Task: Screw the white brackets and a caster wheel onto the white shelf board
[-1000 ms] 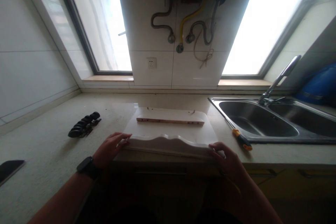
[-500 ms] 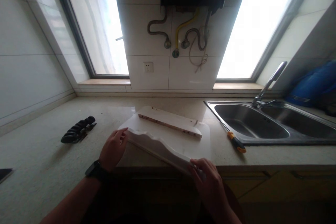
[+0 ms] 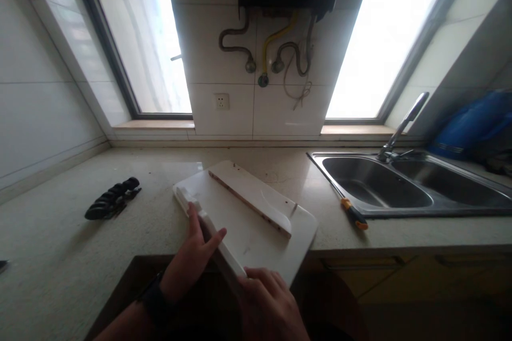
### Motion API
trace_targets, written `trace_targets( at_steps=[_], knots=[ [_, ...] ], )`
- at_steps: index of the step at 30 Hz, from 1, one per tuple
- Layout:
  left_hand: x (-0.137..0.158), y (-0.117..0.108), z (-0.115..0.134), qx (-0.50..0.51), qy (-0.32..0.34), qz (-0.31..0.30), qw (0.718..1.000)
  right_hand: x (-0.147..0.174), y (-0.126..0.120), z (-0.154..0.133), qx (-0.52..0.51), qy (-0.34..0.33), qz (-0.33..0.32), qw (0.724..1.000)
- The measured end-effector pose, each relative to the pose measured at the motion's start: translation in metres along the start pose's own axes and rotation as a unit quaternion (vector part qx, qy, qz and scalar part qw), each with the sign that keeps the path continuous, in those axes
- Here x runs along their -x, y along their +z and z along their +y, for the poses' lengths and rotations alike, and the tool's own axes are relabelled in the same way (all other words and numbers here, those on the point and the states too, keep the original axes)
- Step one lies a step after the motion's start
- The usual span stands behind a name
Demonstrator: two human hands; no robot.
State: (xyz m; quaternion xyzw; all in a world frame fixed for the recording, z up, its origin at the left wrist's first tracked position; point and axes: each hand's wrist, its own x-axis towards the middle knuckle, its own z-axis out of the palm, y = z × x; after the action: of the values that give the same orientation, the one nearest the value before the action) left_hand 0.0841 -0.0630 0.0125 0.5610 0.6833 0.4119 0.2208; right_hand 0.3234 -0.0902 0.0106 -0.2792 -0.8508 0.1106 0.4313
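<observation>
A white panel with rounded corners (image 3: 256, 256) lies askew on the counter, its near part overhanging the front edge. Along its near-left side stands a white board with a wavy edge (image 3: 224, 250). My left hand (image 3: 190, 266) grips this board around its middle, thumb and forefinger apart. Near the board's lower end, my right hand (image 3: 270, 295) is closed on it; some of its fingers are hidden. A second white board (image 3: 256, 192), narrower and with a brown edge, lies across the panel. Dark holes and a small upright peg (image 3: 294, 208) show on it.
A screwdriver with an orange and black handle (image 3: 354, 214) leans on the rim of the double steel sink (image 3: 372, 213). A black ribbed object (image 3: 112, 198) lies on the counter (image 3: 52, 224) at the left. Pipes (image 3: 264, 42) and a socket (image 3: 221, 101) are on the wall.
The panel and both boards have turned clockwise, their right ends coming nearer to me. My left hand has slid inward along the wavy-edged board; my right hand has moved left and closer.
</observation>
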Motion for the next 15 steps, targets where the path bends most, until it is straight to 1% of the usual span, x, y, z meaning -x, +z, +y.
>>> trace_targets(
  at_steps=[1, 3, 5, 7, 9, 10, 12, 13, 14, 15],
  knots=[
    [-0.004, 0.0, -0.001, 0.001, -0.004, 0.0, 1.0, -0.001, -0.001, -0.001, -0.004, -0.012, -0.017, 1.0],
    [-0.014, -0.002, -0.004, -0.001, 0.007, -0.015, 1.0, -0.004, -0.004, -0.001, -0.016, -0.033, -0.048, 0.998],
    [-0.025, -0.005, -0.011, -0.002, 0.021, -0.034, 0.999, -0.008, -0.012, 0.005, -0.027, -0.026, -0.063, 0.997],
    [-0.036, -0.008, -0.017, -0.002, 0.031, -0.048, 0.998, -0.013, -0.023, 0.019, -0.008, 0.014, -0.042, 0.999],
    [-0.045, -0.009, -0.021, -0.002, 0.036, -0.061, 0.997, -0.016, -0.034, 0.043, 0.058, 0.065, 0.03, 0.996],
    [-0.049, -0.01, -0.022, -0.005, 0.038, -0.069, 0.997, -0.017, -0.04, 0.058, 0.089, 0.104, 0.071, 0.988],
    [-0.057, -0.013, -0.022, -0.016, 0.049, -0.081, 0.995, -0.018, -0.049, 0.092, 0.142, 0.154, 0.127, 0.969],
    [-0.06, -0.015, -0.021, -0.022, 0.054, -0.085, 0.995, -0.018, -0.052, 0.108, 0.17, 0.192, 0.132, 0.957],
    [-0.064, -0.017, -0.021, -0.026, 0.059, -0.088, 0.994, -0.017, -0.055, 0.122, 0.2, 0.224, 0.11, 0.948],
    [-0.068, -0.019, -0.02, -0.026, 0.062, -0.09, 0.994, -0.016, -0.057, 0.134, 0.214, 0.237, 0.072, 0.945]
  ],
)
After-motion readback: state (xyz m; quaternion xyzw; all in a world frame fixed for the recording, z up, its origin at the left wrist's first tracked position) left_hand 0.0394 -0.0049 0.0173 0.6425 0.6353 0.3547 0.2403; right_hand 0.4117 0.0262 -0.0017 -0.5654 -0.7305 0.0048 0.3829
